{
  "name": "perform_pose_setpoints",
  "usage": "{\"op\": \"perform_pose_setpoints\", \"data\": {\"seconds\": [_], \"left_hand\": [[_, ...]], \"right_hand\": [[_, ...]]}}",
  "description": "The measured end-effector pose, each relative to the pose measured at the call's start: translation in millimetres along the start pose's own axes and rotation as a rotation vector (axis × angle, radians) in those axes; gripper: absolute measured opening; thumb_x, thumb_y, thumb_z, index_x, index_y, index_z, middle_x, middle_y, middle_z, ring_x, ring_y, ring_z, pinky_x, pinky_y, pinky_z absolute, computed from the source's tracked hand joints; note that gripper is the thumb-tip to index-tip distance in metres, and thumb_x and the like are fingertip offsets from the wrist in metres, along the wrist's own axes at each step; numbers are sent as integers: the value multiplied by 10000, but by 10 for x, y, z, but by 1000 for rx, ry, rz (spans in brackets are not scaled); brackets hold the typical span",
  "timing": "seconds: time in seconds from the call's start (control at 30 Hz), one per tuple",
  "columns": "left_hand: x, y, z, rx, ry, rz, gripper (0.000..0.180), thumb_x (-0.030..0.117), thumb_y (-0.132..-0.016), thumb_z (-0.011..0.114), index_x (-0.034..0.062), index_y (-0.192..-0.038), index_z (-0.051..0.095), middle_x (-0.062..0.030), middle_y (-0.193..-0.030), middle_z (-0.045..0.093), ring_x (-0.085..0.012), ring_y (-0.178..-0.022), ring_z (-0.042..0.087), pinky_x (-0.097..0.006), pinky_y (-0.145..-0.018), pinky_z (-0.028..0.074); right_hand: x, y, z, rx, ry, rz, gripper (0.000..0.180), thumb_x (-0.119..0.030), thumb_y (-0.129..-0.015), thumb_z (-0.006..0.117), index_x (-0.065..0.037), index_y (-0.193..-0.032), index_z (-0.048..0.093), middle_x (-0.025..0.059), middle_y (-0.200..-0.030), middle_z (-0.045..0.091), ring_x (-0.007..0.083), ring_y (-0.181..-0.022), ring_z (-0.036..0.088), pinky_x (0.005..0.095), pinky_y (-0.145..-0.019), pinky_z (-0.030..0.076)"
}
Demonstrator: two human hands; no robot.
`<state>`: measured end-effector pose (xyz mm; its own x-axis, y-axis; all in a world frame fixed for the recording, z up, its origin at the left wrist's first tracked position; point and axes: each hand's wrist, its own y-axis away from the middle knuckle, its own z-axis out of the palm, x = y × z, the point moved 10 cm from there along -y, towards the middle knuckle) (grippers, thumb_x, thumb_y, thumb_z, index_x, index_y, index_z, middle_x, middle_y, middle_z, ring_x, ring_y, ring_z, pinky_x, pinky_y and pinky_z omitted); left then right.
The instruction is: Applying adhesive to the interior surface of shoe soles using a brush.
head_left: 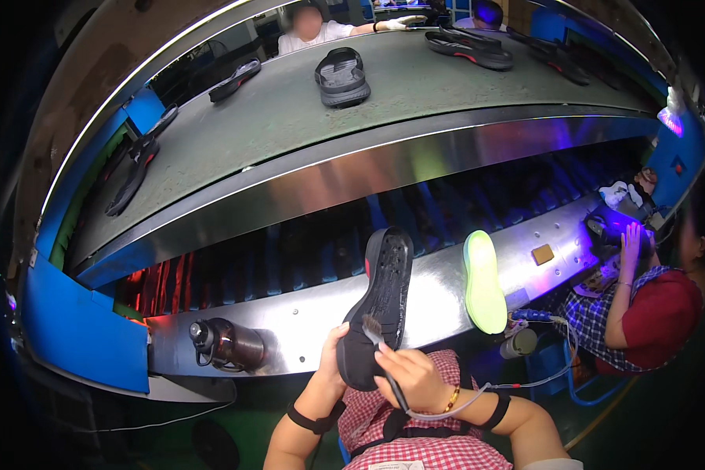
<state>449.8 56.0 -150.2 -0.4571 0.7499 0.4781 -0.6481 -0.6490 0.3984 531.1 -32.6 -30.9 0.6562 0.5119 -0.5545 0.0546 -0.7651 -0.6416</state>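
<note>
A black shoe sole [390, 270] is tilted up in front of me, its inner side facing up. My left hand [333, 356] grips it by the left edge near the lower end. In my right hand [415, 381] is a glue brush [372, 329] with a dark handle and a thin pale tube running from it. The bristles touch or nearly touch the middle of the sole; I cannot tell which. To the right, a bright yellow-green sole-shaped piece [485, 282] lies on the metal ledge [439, 298].
Beyond the ledge runs a green conveyor belt [282, 110] carrying several black soles [342, 77]. A dark bottle [225, 345] lies at the left, a yellowish block [543, 254] at the right. A co-worker in red [650, 313] sits at right; another person [313, 31] is across the belt.
</note>
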Motion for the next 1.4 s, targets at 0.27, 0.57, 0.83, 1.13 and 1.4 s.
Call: {"op": "perform_pose_setpoints", "data": {"seconds": [0.27, 0.57, 0.83, 1.13, 1.4], "left_hand": [[92, 35, 46, 52, -40, 35, 467, 306, -832, 455, -21, -1160, 511, -182, -1070, 604, -280, -928, 607, -380, -850, 485], [-8, 94, 254, -109, -65, -44, 708, 462, -799, 405, -5, -1328, 340, -243, -1261, 458, -376, -1107, 512, -495, -940, 423], [-30, 57, 223, -149, 54, -20, 593, 355, -855, 376, -18, -1316, 358, -221, -1273, 466, -333, -1118, 519, -423, -970, 415], [14, -22, 316, -200, 111, 22, 497, 311, -881, 372, -20, -1247, 430, -194, -1178, 546, -292, -1038, 571, -403, -926, 453], [2, -40, 334, -149, 65, 0, 476, 312, -892, 378, -17, -1229, 449, -183, -1149, 566, -280, -1004, 585, -388, -905, 463]], "right_hand": [[-174, 156, -85, -36, -280, 23, 297, -68, -701, 652, 57, -968, 611, 208, -990, 630, 281, -756, 624, 328, -688, 505], [1036, 237, -84, 113, -1149, 809, 371, -168, -924, 358, 97, -986, 611, 191, -990, 640, 191, -845, 621, 279, -729, 493], [972, 119, -381, 133, -492, 527, 307, -134, -921, 417, 83, -971, 628, 175, -939, 657, 190, -758, 627, 285, -710, 485], [60, 56, 58, -172, 248, -122, 298, -74, -695, 639, 73, -950, 595, 232, -1021, 603, 232, -704, 601, 298, -653, 497], [-208, 99, 104, -337, 456, -334, 271, -96, -734, 544, 89, -927, 591, 265, -1017, 592, 195, -685, 569, 262, -642, 483]]}}
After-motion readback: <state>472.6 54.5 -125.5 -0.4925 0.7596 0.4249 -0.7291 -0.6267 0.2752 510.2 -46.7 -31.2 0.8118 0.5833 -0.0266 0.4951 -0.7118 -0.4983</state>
